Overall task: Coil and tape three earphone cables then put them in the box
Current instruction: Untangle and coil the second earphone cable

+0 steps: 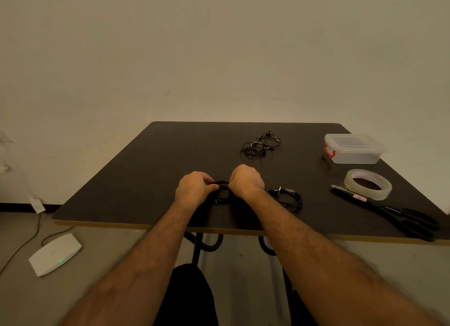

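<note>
Both hands meet over the near middle of the dark table [146,169]. My left hand [194,187] and my right hand [246,180] each pinch a black earphone cable coil [222,191] held between them, just above the tabletop. A second black coil [288,199] lies right of my right wrist. A loose, tangled black earphone cable [260,145] lies farther back. The clear plastic box [353,149] with a red latch stands at the far right, lid on. A roll of clear tape [367,184] sits in front of it.
Black scissors [399,216] lie near the right front edge, blades pointing towards the tape roll. A white router [54,253] with a green light and its cables sit on the floor at left. A bare wall stands behind the table.
</note>
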Demonstrator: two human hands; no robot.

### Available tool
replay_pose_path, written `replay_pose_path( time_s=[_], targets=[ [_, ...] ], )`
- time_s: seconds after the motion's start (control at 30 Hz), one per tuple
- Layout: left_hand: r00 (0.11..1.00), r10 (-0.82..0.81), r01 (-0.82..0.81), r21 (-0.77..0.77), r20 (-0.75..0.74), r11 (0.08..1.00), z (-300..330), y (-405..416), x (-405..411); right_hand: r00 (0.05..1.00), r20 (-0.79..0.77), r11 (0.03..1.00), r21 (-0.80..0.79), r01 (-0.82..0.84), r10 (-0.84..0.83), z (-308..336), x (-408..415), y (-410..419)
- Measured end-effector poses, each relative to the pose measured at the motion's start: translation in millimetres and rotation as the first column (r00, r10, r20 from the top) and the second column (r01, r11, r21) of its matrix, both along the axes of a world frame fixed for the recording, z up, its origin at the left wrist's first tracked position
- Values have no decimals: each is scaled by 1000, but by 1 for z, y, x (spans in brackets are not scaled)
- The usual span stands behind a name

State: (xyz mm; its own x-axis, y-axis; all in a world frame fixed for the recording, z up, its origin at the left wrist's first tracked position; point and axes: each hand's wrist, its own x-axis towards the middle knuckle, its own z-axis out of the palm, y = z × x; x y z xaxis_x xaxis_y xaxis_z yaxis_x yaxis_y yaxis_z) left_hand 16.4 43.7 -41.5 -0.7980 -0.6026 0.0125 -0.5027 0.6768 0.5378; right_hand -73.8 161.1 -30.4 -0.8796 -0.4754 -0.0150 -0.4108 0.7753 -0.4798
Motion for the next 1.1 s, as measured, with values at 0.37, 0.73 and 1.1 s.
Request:
replay_pose_path(
  time_s=[0.37, 0.73, 1.1],
  targets=[
    [999, 15, -16, 19, 34, 1000, 4, -4, 5, 998, -65, 1000, -1, -8, 8, 3, 10, 7],
    [995, 104, -104, -29, -9, 994, 2, 3, 5, 995, -103, 999, 35, -5, 9, 5, 13, 8],
    [990, -128, 130, 42, -66, 991, 21, 10, 1, 998, -59, 999, 14, -36, 36, 6, 7, 7]
  ],
)
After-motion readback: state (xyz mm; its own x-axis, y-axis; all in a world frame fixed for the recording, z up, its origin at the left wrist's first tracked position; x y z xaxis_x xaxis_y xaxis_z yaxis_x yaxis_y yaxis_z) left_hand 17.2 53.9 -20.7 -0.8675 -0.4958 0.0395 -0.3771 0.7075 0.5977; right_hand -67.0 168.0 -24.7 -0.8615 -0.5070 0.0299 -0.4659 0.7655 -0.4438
